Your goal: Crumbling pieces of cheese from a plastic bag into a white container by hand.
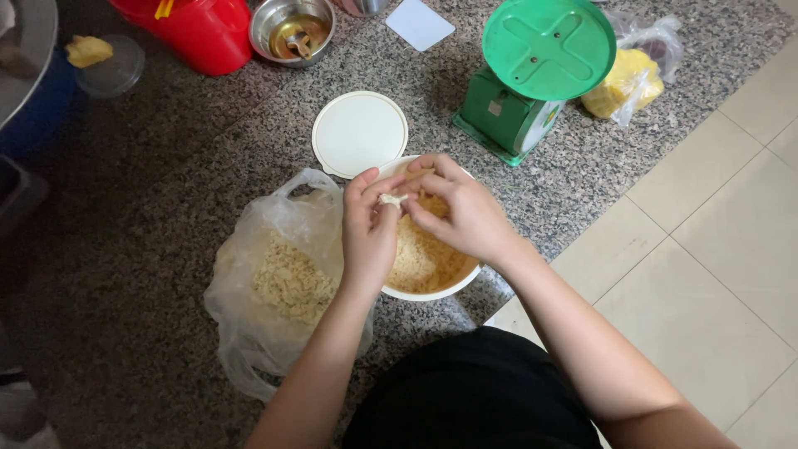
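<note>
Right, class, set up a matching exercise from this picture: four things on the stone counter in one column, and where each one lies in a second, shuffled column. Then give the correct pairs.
Things:
1. white round lid
2. green scale
3. clear plastic bag of crumbs
4. small pale piece

Places:
A. left of the white bowl
B. pinched between the fingers of the left hand and right hand, above the bowl
C. flat on the counter just beyond the bowl
D. far side of the counter, beside a bag of yellow food

Pairs: 1-C, 2-D, 3-A, 4-B
</note>
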